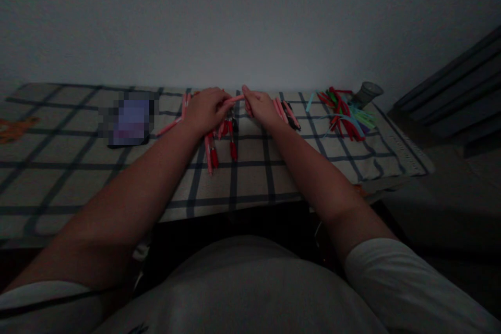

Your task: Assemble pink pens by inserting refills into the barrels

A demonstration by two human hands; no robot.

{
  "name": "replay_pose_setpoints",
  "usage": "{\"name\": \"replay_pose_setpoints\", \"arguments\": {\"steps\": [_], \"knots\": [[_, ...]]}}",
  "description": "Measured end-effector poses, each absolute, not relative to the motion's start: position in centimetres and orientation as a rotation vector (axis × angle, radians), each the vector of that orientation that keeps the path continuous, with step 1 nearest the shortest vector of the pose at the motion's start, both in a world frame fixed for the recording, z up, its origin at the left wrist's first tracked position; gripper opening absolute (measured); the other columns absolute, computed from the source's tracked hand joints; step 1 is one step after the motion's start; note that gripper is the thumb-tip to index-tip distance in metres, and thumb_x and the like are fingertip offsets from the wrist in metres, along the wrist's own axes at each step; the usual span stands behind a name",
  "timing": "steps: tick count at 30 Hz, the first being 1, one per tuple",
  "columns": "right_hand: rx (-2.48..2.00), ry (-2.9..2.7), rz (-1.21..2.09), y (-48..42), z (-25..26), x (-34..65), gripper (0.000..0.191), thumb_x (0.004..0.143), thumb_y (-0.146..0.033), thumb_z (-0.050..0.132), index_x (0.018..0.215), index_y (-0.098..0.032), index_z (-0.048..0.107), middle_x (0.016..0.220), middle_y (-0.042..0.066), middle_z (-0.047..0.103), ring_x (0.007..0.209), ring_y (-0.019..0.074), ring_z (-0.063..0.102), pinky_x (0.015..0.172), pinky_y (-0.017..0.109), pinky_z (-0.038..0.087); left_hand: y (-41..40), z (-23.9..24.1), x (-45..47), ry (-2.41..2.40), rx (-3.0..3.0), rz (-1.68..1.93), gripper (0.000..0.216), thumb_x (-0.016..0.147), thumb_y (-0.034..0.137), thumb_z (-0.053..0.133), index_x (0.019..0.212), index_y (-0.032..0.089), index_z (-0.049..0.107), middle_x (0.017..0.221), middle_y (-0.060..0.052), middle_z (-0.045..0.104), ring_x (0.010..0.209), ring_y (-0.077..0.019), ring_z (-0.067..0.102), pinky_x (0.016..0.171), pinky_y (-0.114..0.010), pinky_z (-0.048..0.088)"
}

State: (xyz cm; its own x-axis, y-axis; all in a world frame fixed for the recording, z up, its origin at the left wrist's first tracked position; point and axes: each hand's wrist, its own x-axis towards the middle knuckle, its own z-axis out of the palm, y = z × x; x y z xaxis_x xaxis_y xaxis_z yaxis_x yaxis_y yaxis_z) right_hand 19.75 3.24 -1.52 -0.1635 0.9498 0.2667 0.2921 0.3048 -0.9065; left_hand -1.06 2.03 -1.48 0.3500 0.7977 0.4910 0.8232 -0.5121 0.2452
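Observation:
A slim pink pen (236, 99) is held level between my two hands, above the checked cloth. My left hand (206, 108) is closed on its left end, fingers curled over it. At the other end, my right hand (260, 106) pinches the pen, with the thumb raised along it. Beneath and beside my left hand lie several pink pens and red-capped pens (213, 152), partly covered by that hand. Just right of my right hand is a small row of pink and black pens (287, 114). The dim light hides finer detail.
A checked cloth (250, 188) covers the table, which stands against a pale wall (250, 21). At left is a dark-edged phone-like object (131, 120), its screen blurred out. Red, green and blue strips (344, 117) lie in a pile at right, beside a clear cup (368, 94).

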Motion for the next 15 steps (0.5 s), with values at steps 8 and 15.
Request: {"name": "replay_pose_setpoints", "arguments": {"steps": [8, 15], "knots": [[-1.121, -1.612, 0.908, 3.37, -1.65, 19.89, 0.058, 0.112, -0.076, 0.06, 0.083, -0.027, 0.052, 0.07, -0.004, 0.047, 0.068, 0.0147, 0.048, 0.066, 0.028, 0.044, 2.6, -1.85, -1.02, -1.453, -2.607, -0.809, 0.057, 0.119, 0.053, 0.037, 0.125, 0.022, 0.085, 0.117, -0.016, 0.083, 0.114, -0.0342, 0.074, 0.101, -0.046, 0.055], [-1.127, -1.666, 0.816, 4.0, -2.24, 20.33, 0.06, 0.111, -0.076, 0.061, 0.078, -0.027, 0.05, 0.071, -0.004, 0.044, 0.071, 0.0157, 0.048, 0.07, 0.029, 0.043, 2.82, -2.1, -1.16, -1.429, -2.581, -0.834, 0.055, 0.118, 0.053, 0.039, 0.12, 0.025, 0.086, 0.114, -0.015, 0.084, 0.11, -0.0335, 0.074, 0.098, -0.045, 0.056]]}}
